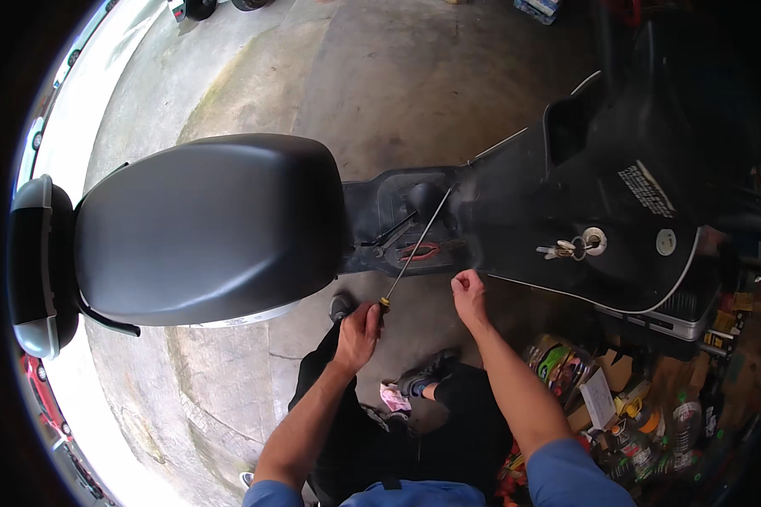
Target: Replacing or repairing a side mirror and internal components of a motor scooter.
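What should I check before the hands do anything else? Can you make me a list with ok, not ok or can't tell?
1. Left hand grips the screwdriver near its yellow collar: ok.
2. Screwdriver tip properly seated: cannot tell; the far end is too small and dark.
3. Right hand free of small parts: cannot tell; its fingers are curled.
4. Footboard clear of loose tools: not ok; red-handled pliers lie there.
5. Keys out of the scooter's lock: not ok; they hang at it.
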A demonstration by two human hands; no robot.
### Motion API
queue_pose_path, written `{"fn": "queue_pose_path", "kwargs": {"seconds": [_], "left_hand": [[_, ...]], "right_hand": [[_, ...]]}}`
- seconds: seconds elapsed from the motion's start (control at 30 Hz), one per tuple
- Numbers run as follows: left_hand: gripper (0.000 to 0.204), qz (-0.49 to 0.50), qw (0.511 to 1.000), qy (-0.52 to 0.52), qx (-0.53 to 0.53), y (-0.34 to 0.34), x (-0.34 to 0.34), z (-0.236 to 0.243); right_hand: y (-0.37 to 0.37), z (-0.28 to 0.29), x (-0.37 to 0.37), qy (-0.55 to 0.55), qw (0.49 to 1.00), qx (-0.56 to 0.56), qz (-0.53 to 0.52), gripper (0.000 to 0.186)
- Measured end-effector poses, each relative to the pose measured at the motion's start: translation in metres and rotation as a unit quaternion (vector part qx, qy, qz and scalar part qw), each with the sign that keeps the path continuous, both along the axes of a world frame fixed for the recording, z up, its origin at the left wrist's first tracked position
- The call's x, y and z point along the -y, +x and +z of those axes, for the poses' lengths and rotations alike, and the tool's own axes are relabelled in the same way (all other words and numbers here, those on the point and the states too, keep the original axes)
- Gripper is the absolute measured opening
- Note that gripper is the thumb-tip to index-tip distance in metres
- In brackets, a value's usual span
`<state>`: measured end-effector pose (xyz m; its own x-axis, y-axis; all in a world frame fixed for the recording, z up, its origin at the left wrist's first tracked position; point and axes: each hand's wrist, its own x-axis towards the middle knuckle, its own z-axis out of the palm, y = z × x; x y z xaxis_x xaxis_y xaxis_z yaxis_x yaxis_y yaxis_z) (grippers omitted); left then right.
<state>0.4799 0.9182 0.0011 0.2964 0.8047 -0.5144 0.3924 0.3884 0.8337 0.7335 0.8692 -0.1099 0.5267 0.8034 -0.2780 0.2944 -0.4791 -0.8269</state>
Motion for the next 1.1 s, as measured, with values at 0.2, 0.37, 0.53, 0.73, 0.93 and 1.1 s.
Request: {"fn": "queue_pose_path", "kwargs": {"seconds": [0.2,0.37,0.53,0.73,0.93,1.1], "left_hand": [[0.034,0.005,0.996,0.073,0.045,0.002,-0.048,-0.078],[0.036,0.010,0.996,0.043,0.073,0.011,-0.055,-0.089],[0.039,0.023,0.990,0.079,0.116,0.023,-0.051,-0.079],[0.041,0.040,0.979,0.135,0.145,0.035,-0.027,-0.070],[0.040,0.076,0.971,0.122,0.191,0.042,-0.015,-0.074],[0.040,0.101,0.957,0.123,0.241,0.061,-0.011,-0.080]], "right_hand": [[-0.004,-0.044,-0.096,0.072,0.978,0.168,0.104,0.008],[0.000,-0.064,-0.112,0.098,0.940,0.295,0.140,0.008],[-0.008,-0.086,-0.114,0.155,0.922,0.311,0.169,0.009],[0.009,-0.084,-0.091,0.162,0.946,0.251,0.129,0.010],[0.025,-0.062,-0.057,0.206,0.949,0.190,0.143,0.010],[0.020,-0.078,-0.083,0.157,0.947,0.230,0.161,0.013]]}}
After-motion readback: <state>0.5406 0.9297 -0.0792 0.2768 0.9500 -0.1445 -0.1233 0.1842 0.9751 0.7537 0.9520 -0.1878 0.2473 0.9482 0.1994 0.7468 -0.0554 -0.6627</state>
